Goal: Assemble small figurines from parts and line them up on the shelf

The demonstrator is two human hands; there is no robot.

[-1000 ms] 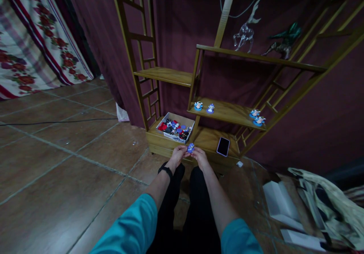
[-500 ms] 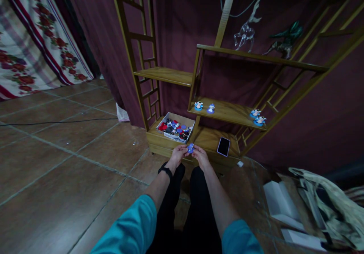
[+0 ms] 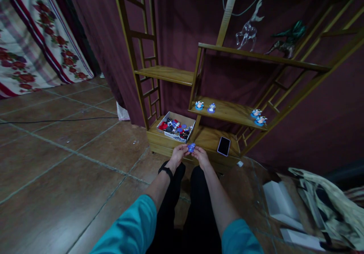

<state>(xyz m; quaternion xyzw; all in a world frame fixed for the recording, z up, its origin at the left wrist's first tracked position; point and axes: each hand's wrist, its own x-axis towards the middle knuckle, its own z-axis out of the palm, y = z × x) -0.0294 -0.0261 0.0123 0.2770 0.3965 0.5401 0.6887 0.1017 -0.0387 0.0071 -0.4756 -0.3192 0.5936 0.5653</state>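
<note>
Between my two hands is a small purple figurine (image 3: 191, 147), held in front of the low shelf. My left hand (image 3: 179, 153) pinches its left side, and my right hand (image 3: 200, 155) grips its right side with the fingertips. Just beyond them, a cardboard box (image 3: 170, 136) holds many red, black, white and purple figure parts. On the shelf above stand a purple-and-white figurine (image 3: 211, 108) and a blue-based figurine (image 3: 199, 105) at the left. Two more blue-based figurines, one (image 3: 256, 113) behind the other (image 3: 260, 121), stand at the right end.
A phone (image 3: 223, 146) lies on the lowest board of the wooden shelf unit (image 3: 165, 74). Higher up stand a clear glass deer (image 3: 248, 32) and a dark green statue (image 3: 288, 39). White boxes (image 3: 281, 202) and a pale bag (image 3: 330, 204) lie on the floor at the right.
The purple figurine has turned and tilted slightly between my fingers. Both hands stay in nearly the same place, and the view has shifted a little.
</note>
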